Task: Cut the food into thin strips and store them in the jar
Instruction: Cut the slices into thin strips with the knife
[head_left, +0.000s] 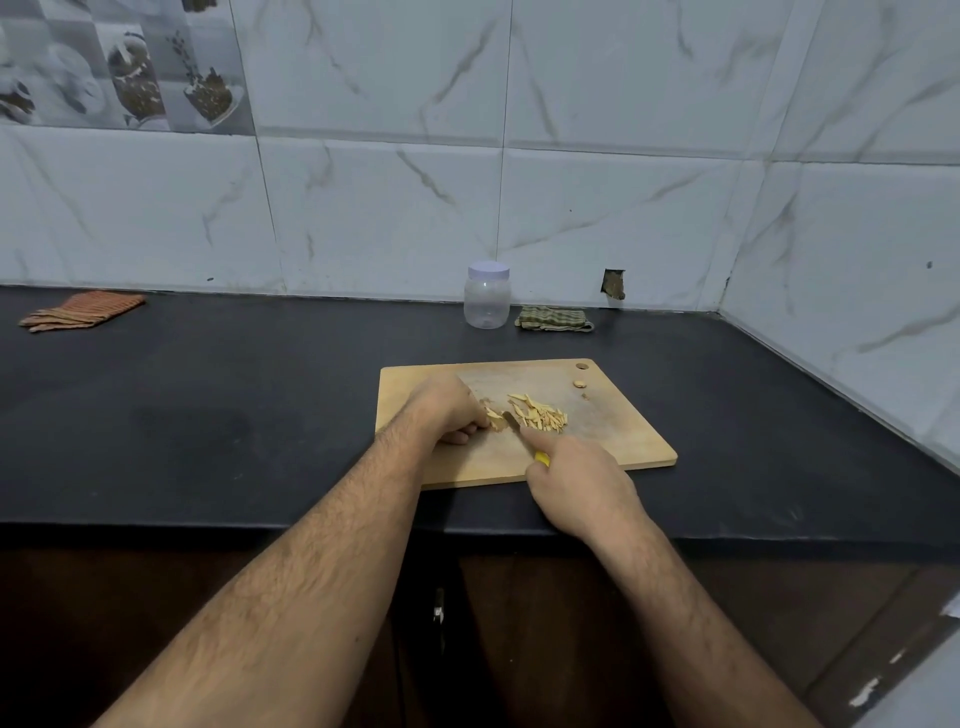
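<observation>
My right hand (579, 480) grips the yellow-handled knife (524, 436), forefinger laid along the spine to steer the blade. My left hand (447, 410) curls over the uncut piece of food (496, 422), pinning it to the wooden cutting board (618, 441) with fingertips tucked back from the edge. Cut strips (540, 413) lie heaped just right of the blade, out of the way. The jar (487, 296) stands well behind by the wall, lid on. Slicing not yet finished, I judge.
</observation>
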